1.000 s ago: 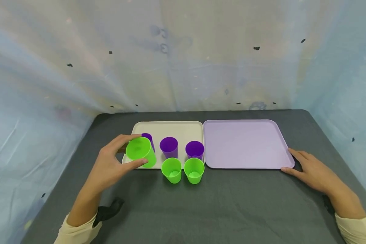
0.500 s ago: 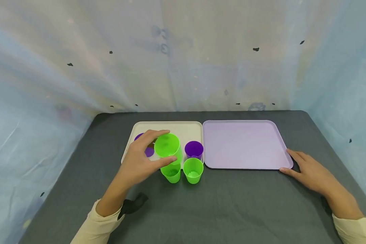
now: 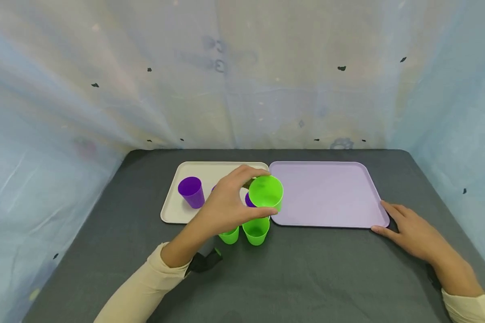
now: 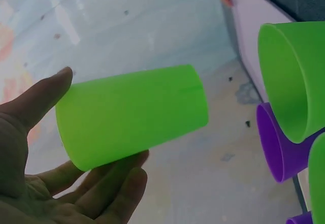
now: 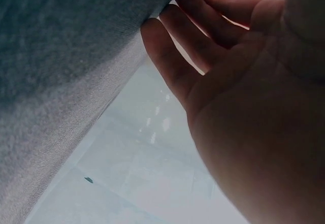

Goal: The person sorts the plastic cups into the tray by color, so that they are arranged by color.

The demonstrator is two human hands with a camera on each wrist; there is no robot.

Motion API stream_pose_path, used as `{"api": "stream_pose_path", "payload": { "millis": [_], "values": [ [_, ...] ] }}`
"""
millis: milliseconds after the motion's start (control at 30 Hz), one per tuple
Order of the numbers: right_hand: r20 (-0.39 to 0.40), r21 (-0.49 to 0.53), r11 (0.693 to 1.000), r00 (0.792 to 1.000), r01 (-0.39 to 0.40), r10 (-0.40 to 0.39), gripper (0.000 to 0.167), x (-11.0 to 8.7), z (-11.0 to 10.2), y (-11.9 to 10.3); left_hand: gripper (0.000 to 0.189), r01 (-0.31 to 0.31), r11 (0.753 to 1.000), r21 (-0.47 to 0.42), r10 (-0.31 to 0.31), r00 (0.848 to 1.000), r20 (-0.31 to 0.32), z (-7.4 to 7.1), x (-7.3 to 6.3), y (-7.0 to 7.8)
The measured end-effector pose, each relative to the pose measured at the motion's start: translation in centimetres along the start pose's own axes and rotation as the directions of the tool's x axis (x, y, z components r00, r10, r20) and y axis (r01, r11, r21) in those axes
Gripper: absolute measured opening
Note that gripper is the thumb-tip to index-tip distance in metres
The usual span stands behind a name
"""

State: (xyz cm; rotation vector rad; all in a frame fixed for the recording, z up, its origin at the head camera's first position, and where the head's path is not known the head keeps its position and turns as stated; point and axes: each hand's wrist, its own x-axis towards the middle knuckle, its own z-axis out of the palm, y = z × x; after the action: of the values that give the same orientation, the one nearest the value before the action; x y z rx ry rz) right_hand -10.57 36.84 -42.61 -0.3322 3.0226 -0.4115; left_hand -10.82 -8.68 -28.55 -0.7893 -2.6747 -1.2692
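Item: one bright green tapered plastic cup, carried clear of the surface in the left hand, thumb on the near side of the wall and fingers curled over the far side just under the rim, a firm wrap-around hold; the left wrist view shows the same green cup lying across the fingers, its long axis running out of the palm with the base pointing away. From the head view the mouth opens up toward the viewer, the cup tilted rather than plumb. Position: over the seam where the right edge of the cream rectangular plastic tray meets the left edge of the lilac rectangular plastic tray, above that tray's near-left corner, so the lilac tray lies directly to the right of the grip. Beneath the hand: two more green plastic cups standing upright on the dark grey cloth-covered table just off the cream tray's near edge, one largely hidden by the wrist. On the cream tray: a purple plastic cup near the left edge, others mostly concealed behind the hand. Right hand: fingers straight and flat, holding nothing, resting at the lilac tray's near-right corner, well apart from the carried cup; the left hand is plainly the nearer.
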Motion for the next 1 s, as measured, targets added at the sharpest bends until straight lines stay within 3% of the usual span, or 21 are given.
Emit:
{"api": "stream_pose_path", "payload": {
  "millis": [167, 300, 467, 600, 867, 1000],
  "values": [
    [-0.010, 0.008, 1.000, 1.000, 0.008, -0.008, 0.088, -0.3, 0.0, 0.2, 0.067, -0.036, 0.996, 0.086, 0.026, 0.993, 0.112, 1.0, 2.0, 0.9],
    [-0.012, -0.004, 1.000, 1.000, 0.010, -0.010, 0.088, -0.3, 0.2, 0.4, 0.069, -0.068, 0.988, 0.139, 0.035, 0.973, 0.230, 2.1, 3.9, 0.7],
    [-0.016, -0.012, 1.000, 1.000, 0.010, -0.010, 0.088, -0.1, 0.2, 0.5, 0.070, -0.145, 0.971, 0.189, 0.076, 0.940, 0.334, 3.3, 6.0, -0.4],
    [-0.003, -0.014, 1.000, 1.000, 0.012, -0.012, 0.089, -0.1, 0.1, 0.6, 0.071, -0.231, 0.942, 0.242, 0.123, 0.911, 0.393, 4.2, 7.4, -1.5],
    [0.027, -0.023, 1.000, 1.000, -0.005, 0.006, 0.091, -0.1, 0.0, 0.9, 0.073, -0.272, 0.907, 0.321, 0.061, 0.840, 0.540, 5.3, 9.6, -3.2],
    [0.033, -0.024, 1.000, 0.999, -0.003, 0.004, 0.091, 0.1, 0.0, 0.8, 0.077, -0.286, 0.907, 0.310, 0.055, 0.809, 0.585, 5.6, 10.3, -3.8]
  ]
}}
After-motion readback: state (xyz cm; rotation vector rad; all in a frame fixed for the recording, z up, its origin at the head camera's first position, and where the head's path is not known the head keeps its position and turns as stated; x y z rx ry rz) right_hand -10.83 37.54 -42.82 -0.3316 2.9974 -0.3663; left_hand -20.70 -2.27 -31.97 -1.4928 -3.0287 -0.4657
